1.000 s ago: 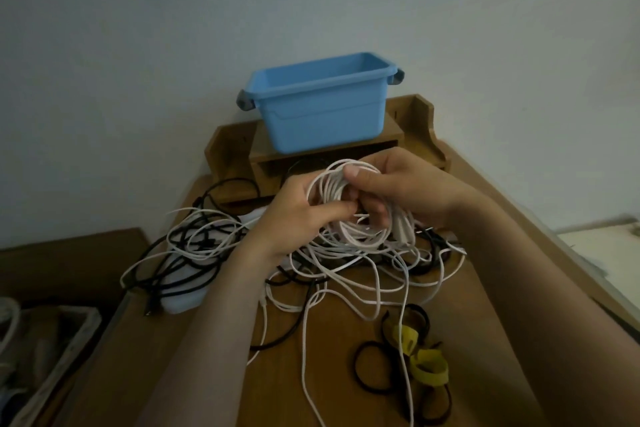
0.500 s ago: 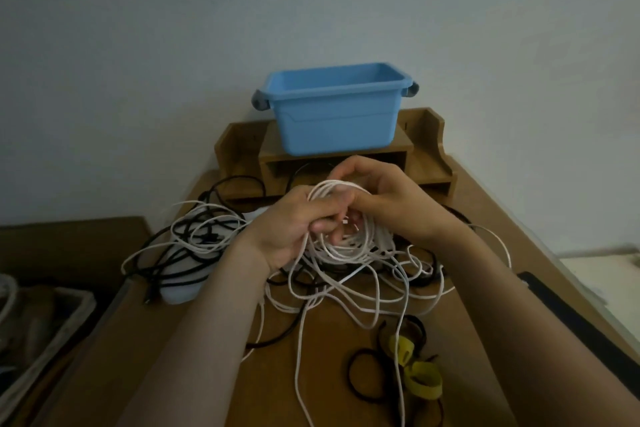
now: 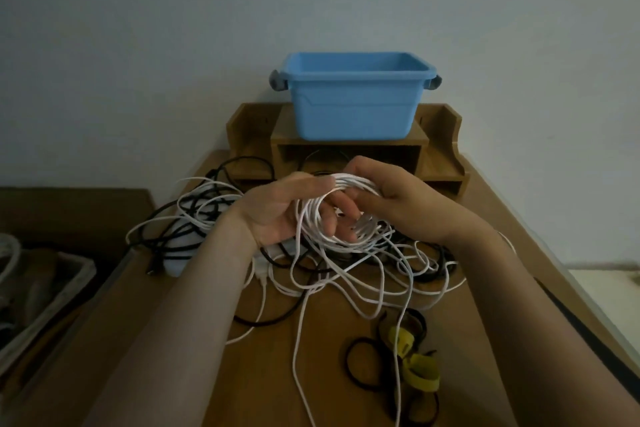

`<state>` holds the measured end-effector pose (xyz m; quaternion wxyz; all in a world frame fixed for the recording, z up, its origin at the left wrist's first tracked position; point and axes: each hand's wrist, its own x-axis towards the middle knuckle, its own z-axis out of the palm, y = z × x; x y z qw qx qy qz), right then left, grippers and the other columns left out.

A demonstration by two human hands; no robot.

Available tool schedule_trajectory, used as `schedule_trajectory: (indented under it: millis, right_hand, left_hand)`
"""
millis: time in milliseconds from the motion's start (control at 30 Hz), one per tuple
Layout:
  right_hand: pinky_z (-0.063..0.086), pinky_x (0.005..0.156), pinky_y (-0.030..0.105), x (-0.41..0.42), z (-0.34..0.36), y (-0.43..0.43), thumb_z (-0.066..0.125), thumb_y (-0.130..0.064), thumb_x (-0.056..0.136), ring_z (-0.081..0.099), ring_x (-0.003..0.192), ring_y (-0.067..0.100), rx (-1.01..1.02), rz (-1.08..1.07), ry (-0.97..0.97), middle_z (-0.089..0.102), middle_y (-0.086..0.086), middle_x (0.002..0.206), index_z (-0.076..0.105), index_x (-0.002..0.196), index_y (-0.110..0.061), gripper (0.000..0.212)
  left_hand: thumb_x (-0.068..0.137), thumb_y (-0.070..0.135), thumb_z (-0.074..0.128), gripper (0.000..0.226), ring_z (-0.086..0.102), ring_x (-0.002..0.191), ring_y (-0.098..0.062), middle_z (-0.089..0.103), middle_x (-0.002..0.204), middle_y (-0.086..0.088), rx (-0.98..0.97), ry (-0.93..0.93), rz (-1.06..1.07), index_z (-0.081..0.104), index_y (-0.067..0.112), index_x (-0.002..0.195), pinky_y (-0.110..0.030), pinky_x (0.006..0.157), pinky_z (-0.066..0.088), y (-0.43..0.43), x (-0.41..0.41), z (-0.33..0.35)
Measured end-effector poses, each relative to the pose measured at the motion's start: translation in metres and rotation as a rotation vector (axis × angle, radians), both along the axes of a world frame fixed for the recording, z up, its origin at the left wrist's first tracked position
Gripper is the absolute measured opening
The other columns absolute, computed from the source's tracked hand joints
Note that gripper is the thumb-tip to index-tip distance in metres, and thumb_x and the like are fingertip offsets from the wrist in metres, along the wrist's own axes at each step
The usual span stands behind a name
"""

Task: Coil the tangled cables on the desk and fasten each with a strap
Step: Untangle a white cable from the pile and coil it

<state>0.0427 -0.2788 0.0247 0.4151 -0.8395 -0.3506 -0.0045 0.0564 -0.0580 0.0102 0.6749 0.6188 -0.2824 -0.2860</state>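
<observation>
Two hands raise a half-wound white cable coil (image 3: pixel 349 183) over the desk (image 3: pixel 259 378).
Beyond it a blue bin (image 3: pixel 353 104) sits on a wooden organiser (image 3: pixel 446 149); black cables (image 3: pixel 169 239) sprawl left, tangled with loose white loops. The coil stands roughly upright, opening toward the camera, its top strands running left to right between the hands, a tail trailing to the near edge. The right hand (image 3: pixel 412 205) grips that top bundle; the left hand (image 3: pixel 277 212), a fist half a second ago, now lies palm-up, fingers fairly straight through the loop. Yellow and black straps (image 3: pixel 419 371) lie near right.
</observation>
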Motion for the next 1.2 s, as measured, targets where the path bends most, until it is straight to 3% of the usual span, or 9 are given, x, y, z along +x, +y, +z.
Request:
schedule_trajectory:
  millis: [100,200,400,501,601,701,801,1068,1201]
  right_hand:
    - [0.056,0.077,0.045,-0.006,0.001,0.007,0.057,-0.02,0.103,0.065,0.088,0.016,-0.192,-0.058,-0.121,0.066,-0.001,0.097,0.058,0.112,-0.017,0.009]
    - [0.057,0.076,0.036,-0.007,0.001,0.011,0.064,-0.018,0.099,0.066,0.091,0.011,-0.086,-0.118,-0.144,0.064,-0.003,0.105,0.053,0.123,-0.017,0.026]
    - [0.057,0.097,0.042,-0.009,-0.014,0.033,0.073,-0.033,0.083,0.071,0.11,0.021,0.594,-0.202,0.516,0.063,0.003,0.128,0.015,0.159,-0.024,0.096]
    - [0.058,0.094,0.036,-0.02,-0.027,0.061,0.071,-0.027,0.088,0.073,0.106,0.024,0.431,-0.025,0.664,0.071,0.006,0.123,0.022,0.157,-0.019,0.084]
    - [0.057,0.079,0.024,-0.026,-0.035,0.074,0.065,-0.013,0.097,0.073,0.086,0.016,0.098,0.165,0.5,0.075,0.002,0.09,0.049,0.14,-0.011,0.046]
    - [0.057,0.071,0.027,-0.014,-0.042,0.066,0.061,-0.02,0.1,0.068,0.069,0.01,-0.186,0.053,0.235,0.068,-0.002,0.076,0.066,0.107,-0.016,0.009]
    - [0.053,0.069,0.026,0.002,-0.043,0.044,0.06,-0.027,0.101,0.067,0.065,0.006,-0.31,-0.132,0.121,0.069,-0.001,0.073,0.065,0.091,-0.024,0.012]
    - [0.055,0.062,0.024,0.022,-0.04,-0.01,0.062,-0.023,0.101,0.066,0.059,0.011,-0.005,-0.411,0.232,0.069,0.0,0.066,0.069,0.085,-0.008,0.023]
    - [0.05,0.047,0.023,0.023,-0.035,-0.006,0.058,-0.026,0.103,0.057,0.047,0.014,0.316,-0.647,0.458,0.058,0.003,0.058,0.063,0.078,-0.007,0.032]
  left_hand:
    - [0.084,0.041,0.078,0.033,0.071,0.066,-0.024,0.055,0.047,0.0,0.076,-0.018,0.032,0.075,0.01,0.076,-0.029,0.079,0.056,-0.001,-0.001,-0.004]
    - [0.095,0.032,0.056,0.037,0.05,0.045,-0.013,0.034,0.038,0.009,0.042,-0.027,0.165,0.062,0.019,0.061,-0.024,0.066,0.048,-0.007,0.0,-0.002]
    - [0.103,0.041,0.047,0.041,0.038,0.044,-0.007,0.033,0.043,0.011,-0.462,0.079,0.414,0.054,0.021,0.068,-0.029,0.077,0.046,0.003,0.004,0.022]
    - [0.104,0.049,0.041,0.047,0.039,0.045,-0.007,0.032,0.044,0.01,-0.638,0.101,0.507,0.052,0.02,0.069,-0.026,0.077,0.052,0.012,0.001,0.035]
    - [0.102,0.06,0.038,0.054,0.041,0.045,-0.006,0.034,0.043,0.009,-0.747,0.139,0.579,0.052,0.021,0.068,-0.026,0.08,0.053,0.024,0.001,0.041]
    - [0.102,0.058,0.044,0.054,0.038,0.042,-0.005,0.033,0.042,0.009,-0.885,0.181,0.679,0.052,0.021,0.064,-0.026,0.076,0.052,0.039,0.002,0.043]
    - [0.104,0.048,0.049,0.049,0.032,0.039,-0.005,0.032,0.042,0.009,-0.97,0.239,0.775,0.05,0.021,0.063,-0.026,0.071,0.05,0.055,0.003,0.043]
    - [0.104,0.037,0.053,0.045,0.031,0.041,-0.005,0.039,0.049,0.009,-0.893,0.263,0.87,0.054,0.02,0.062,-0.02,0.059,0.045,0.066,0.008,0.029]
    - [0.105,0.036,0.049,0.042,0.036,0.042,-0.007,0.035,0.048,0.009,-0.478,0.103,0.821,0.05,0.02,0.067,-0.022,0.058,0.037,0.049,0.014,0.026]
